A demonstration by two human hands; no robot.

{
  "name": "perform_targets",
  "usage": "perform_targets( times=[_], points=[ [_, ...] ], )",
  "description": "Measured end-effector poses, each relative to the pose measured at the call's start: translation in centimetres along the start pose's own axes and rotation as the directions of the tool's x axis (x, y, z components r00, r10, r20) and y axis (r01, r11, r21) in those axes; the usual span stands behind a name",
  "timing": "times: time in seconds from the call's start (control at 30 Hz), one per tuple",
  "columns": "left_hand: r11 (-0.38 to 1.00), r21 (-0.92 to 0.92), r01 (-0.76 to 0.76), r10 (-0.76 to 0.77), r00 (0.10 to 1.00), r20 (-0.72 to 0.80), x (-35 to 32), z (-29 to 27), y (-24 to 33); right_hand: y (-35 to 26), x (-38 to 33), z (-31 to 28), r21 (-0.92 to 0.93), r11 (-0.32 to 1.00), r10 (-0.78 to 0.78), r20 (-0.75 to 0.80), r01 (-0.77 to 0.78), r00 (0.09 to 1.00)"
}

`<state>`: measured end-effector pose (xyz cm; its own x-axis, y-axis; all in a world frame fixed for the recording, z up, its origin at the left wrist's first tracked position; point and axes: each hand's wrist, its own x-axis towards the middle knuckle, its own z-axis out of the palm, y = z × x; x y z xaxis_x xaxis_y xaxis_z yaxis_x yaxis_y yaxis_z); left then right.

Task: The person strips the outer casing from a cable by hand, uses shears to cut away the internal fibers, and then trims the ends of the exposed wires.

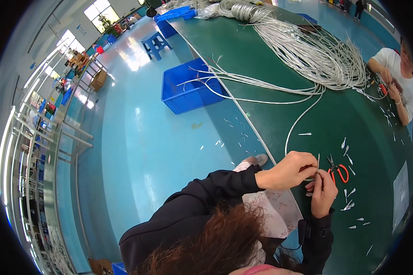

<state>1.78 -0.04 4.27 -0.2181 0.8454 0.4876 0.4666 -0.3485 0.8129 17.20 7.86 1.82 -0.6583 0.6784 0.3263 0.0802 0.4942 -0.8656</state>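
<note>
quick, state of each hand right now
Left hand: closed, pinching at the end of a white cable; exact grip hidden.
Right hand: closed, holding the same white cable.

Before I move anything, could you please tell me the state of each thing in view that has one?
Left hand: closed, apparently pinching the cable
Right hand: closed, apparently pinching it too
Cable: loosely curved, running to the hands
Pliers: lying down, handles spread
Cable bundle: heaped on the green table, some ends past its edge
White scraps: scattered
Blue bin: upright, open-topped
Blue stool: upright, unoccupied
</note>
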Motion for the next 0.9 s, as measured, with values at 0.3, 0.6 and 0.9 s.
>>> perform_targets(
  times=[0.3,0.6,0.9],
  points=[
    [0.722,-0.488,0.491,-0.232,0.835,0.498,-0.3,-2.1,-0.3,0.4,0.1,-0.7,-0.302,0.851,-0.429,0.073,0.430,0.901],
    [-0.031,-0.576,0.817,-0.107,0.570,0.815,-1.1,-0.5,-0.5,-0.4,-0.4,-0.7,-0.440,0.664,-0.639,0.085,0.604,0.765],
    [0.868,-0.331,0.370,-0.318,0.926,0.202,-0.2,-2.4,-0.8,-0.3,-0.1,-0.4,0.145,0.980,0.150,-0.083,-0.137,0.985]
  ],
)
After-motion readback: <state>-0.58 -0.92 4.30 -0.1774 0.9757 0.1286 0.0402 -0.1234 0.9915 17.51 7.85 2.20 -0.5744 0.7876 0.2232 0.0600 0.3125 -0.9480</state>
